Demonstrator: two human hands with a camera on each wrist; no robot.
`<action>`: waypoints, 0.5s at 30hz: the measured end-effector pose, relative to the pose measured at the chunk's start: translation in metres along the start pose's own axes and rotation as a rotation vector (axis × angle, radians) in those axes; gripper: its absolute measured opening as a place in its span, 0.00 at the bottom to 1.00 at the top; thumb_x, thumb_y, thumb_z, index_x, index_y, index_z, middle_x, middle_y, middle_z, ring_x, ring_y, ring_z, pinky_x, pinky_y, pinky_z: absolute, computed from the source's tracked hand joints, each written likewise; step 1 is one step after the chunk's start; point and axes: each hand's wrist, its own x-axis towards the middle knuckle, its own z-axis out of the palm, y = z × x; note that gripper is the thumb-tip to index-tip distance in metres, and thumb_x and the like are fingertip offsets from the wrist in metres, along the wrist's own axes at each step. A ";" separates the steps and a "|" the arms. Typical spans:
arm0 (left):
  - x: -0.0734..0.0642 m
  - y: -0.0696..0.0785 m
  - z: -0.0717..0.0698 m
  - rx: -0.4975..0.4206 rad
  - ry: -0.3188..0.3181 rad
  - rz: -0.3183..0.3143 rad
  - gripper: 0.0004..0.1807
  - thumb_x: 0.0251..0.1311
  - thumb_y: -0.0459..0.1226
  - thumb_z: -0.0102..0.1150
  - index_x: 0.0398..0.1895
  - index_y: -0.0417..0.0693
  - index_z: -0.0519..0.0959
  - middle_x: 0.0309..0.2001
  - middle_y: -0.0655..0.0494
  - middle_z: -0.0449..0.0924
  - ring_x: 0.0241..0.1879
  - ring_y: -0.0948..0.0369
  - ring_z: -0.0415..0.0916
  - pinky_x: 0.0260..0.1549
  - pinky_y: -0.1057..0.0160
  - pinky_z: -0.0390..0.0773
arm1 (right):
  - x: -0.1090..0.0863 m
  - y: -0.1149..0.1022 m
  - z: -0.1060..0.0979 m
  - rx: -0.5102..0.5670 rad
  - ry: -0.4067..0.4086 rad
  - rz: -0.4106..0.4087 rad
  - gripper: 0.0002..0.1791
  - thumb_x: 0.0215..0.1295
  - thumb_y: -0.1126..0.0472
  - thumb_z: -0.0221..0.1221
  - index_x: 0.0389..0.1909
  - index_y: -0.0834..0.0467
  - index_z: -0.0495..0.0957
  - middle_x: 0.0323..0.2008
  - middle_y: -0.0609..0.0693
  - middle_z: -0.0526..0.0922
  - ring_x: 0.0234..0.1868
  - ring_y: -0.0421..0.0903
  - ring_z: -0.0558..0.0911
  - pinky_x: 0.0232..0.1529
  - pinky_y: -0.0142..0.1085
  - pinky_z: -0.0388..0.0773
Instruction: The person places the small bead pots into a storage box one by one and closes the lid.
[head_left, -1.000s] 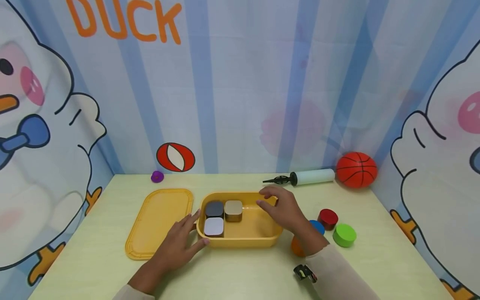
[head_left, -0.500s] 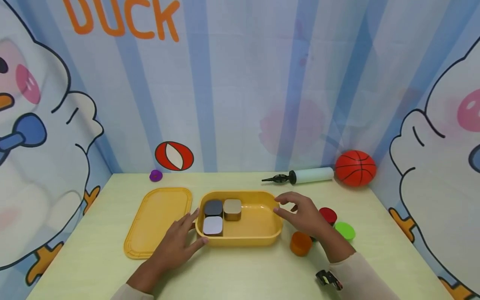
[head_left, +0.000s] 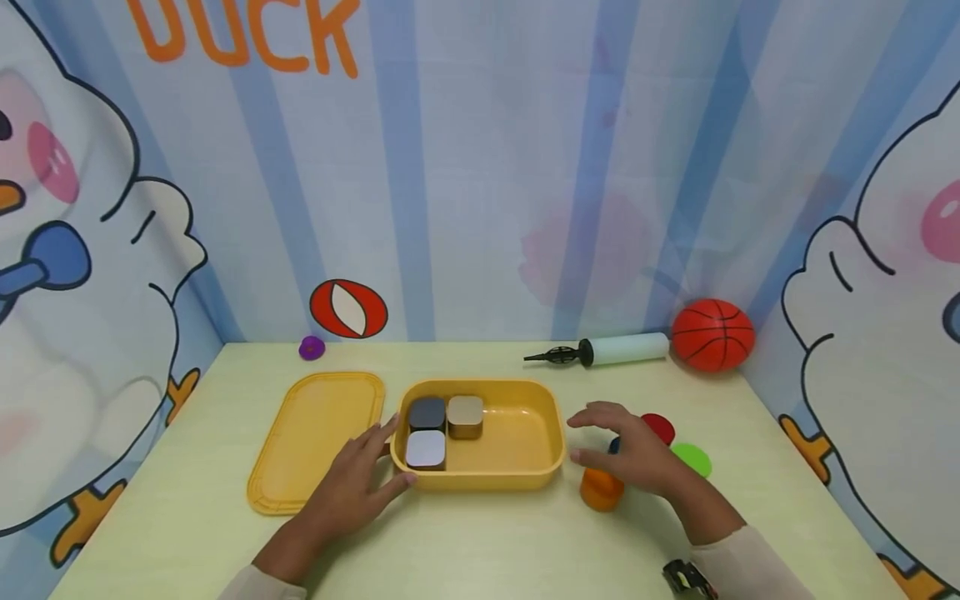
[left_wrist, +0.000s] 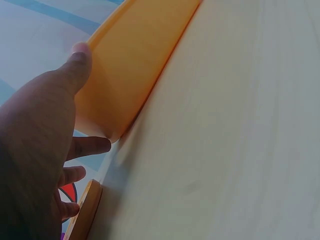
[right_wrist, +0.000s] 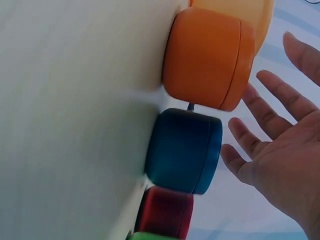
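Observation:
In the head view a yellow rectangular container stands mid-table with a dark grey block, a tan block and a pale lilac block in its left half. My left hand touches its left end, thumb at the near rim and fingers spread. My right hand hovers right of the container, fingers spread, holding nothing. Below and around it are round-topped pieces: orange, red and green. A blue piece, mostly hidden in the head view, shows in the right wrist view.
A flat yellow lid-like tray lies left of the container. Along the back are a small purple object, a white and black hand pump and a red toy basketball. A printed curtain hangs behind the table.
My right hand has left the container's right end, moving right and nearer to over the round pieces. My left hand stays at the container. The three blocks have not moved.

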 end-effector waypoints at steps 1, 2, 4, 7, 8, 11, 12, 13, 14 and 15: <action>0.000 0.000 0.000 -0.001 0.000 0.000 0.50 0.72 0.59 0.68 0.89 0.52 0.58 0.78 0.37 0.72 0.69 0.41 0.79 0.71 0.29 0.72 | -0.001 0.001 -0.001 0.003 -0.011 -0.001 0.24 0.69 0.50 0.74 0.62 0.55 0.86 0.69 0.57 0.83 0.79 0.68 0.69 0.75 0.73 0.68; 0.000 0.000 0.000 -0.005 -0.001 -0.004 0.50 0.72 0.59 0.68 0.89 0.52 0.58 0.78 0.36 0.73 0.69 0.41 0.79 0.70 0.29 0.72 | -0.002 0.002 -0.002 0.009 -0.021 -0.004 0.24 0.69 0.51 0.75 0.62 0.55 0.86 0.69 0.57 0.83 0.80 0.69 0.68 0.76 0.74 0.67; 0.000 0.001 0.000 -0.006 -0.001 -0.006 0.50 0.72 0.59 0.68 0.89 0.52 0.58 0.78 0.37 0.73 0.70 0.40 0.78 0.70 0.29 0.72 | -0.005 0.005 -0.004 0.019 -0.037 -0.007 0.24 0.69 0.52 0.75 0.62 0.55 0.86 0.70 0.58 0.83 0.81 0.70 0.66 0.76 0.75 0.66; 0.000 0.001 0.000 -0.003 -0.003 -0.004 0.50 0.72 0.59 0.68 0.89 0.52 0.58 0.79 0.38 0.73 0.69 0.41 0.79 0.70 0.29 0.72 | -0.009 0.008 -0.007 0.034 -0.060 -0.014 0.23 0.69 0.54 0.75 0.62 0.56 0.86 0.70 0.59 0.82 0.82 0.71 0.65 0.76 0.76 0.65; 0.000 0.001 0.000 -0.004 -0.006 -0.006 0.50 0.72 0.59 0.68 0.89 0.52 0.57 0.79 0.38 0.72 0.69 0.42 0.80 0.71 0.29 0.72 | -0.010 0.010 -0.008 0.037 -0.068 -0.018 0.23 0.69 0.54 0.75 0.62 0.56 0.86 0.71 0.60 0.82 0.81 0.72 0.65 0.76 0.76 0.65; 0.000 0.001 0.000 -0.002 -0.013 -0.014 0.50 0.72 0.59 0.67 0.89 0.53 0.57 0.80 0.38 0.71 0.70 0.42 0.79 0.72 0.29 0.71 | -0.014 0.014 -0.011 0.050 -0.095 -0.024 0.25 0.69 0.54 0.75 0.63 0.57 0.86 0.73 0.63 0.79 0.81 0.73 0.66 0.75 0.76 0.65; 0.000 0.000 0.000 -0.004 -0.016 -0.016 0.50 0.72 0.59 0.67 0.89 0.53 0.56 0.80 0.38 0.70 0.70 0.42 0.79 0.73 0.29 0.70 | -0.015 0.015 -0.012 0.054 -0.104 -0.024 0.25 0.68 0.54 0.75 0.63 0.57 0.85 0.74 0.65 0.78 0.81 0.73 0.65 0.75 0.76 0.65; 0.001 0.000 0.001 -0.006 -0.018 -0.016 0.51 0.72 0.59 0.67 0.89 0.53 0.56 0.80 0.38 0.70 0.70 0.42 0.79 0.73 0.28 0.69 | -0.016 0.016 -0.013 0.056 -0.111 -0.026 0.26 0.68 0.54 0.75 0.64 0.57 0.85 0.75 0.66 0.77 0.81 0.73 0.65 0.75 0.76 0.64; 0.000 0.000 0.001 -0.006 -0.016 -0.013 0.50 0.72 0.59 0.67 0.89 0.53 0.57 0.80 0.38 0.70 0.70 0.42 0.79 0.74 0.28 0.68 | -0.017 0.017 -0.014 0.060 -0.118 -0.026 0.26 0.67 0.54 0.76 0.64 0.57 0.85 0.75 0.66 0.76 0.82 0.74 0.64 0.75 0.77 0.64; 0.000 0.000 0.001 -0.006 -0.015 -0.012 0.50 0.72 0.59 0.68 0.89 0.53 0.57 0.80 0.38 0.70 0.70 0.42 0.79 0.73 0.28 0.68 | -0.017 0.019 -0.015 0.062 -0.123 -0.023 0.27 0.66 0.54 0.76 0.64 0.57 0.85 0.76 0.67 0.75 0.82 0.74 0.63 0.75 0.77 0.63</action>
